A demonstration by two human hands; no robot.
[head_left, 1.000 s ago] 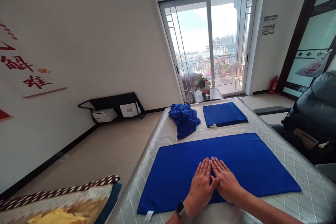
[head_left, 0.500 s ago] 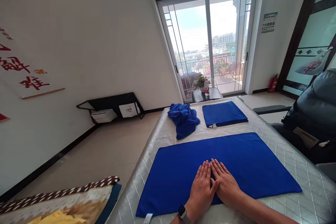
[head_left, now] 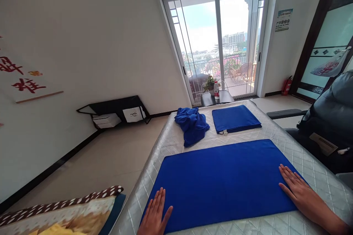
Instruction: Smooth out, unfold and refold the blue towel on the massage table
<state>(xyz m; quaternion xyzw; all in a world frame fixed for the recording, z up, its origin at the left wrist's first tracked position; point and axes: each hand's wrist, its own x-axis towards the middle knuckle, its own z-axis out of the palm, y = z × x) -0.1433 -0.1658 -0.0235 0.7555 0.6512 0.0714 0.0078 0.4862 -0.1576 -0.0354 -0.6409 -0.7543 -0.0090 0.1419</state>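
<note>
A blue towel (head_left: 217,183) is spread flat across the quilted silver-grey mattress (head_left: 306,154). My left hand (head_left: 156,213) lies flat on its near left corner, fingers stretched forward and thumb apart. On the right end of the towel, my right hand (head_left: 296,187) rests palm down with the fingers extended. Neither hand holds anything. Beyond the spread towel lie a folded blue towel (head_left: 235,118) with a white tag and, to its left, a crumpled blue towel (head_left: 191,125).
A dark chair (head_left: 219,98) with a water bottle (head_left: 216,91) and a potted plant stands past the mattress's far edge. At right is a black padded chair (head_left: 339,106). Patterned bedding (head_left: 82,209) fills the lower left. A low black rack (head_left: 116,108) stands by the wall.
My hands have parted from the middle of the spread towel. The left slid to the near left corner, the right to the right end. The towels have stayed in place.
</note>
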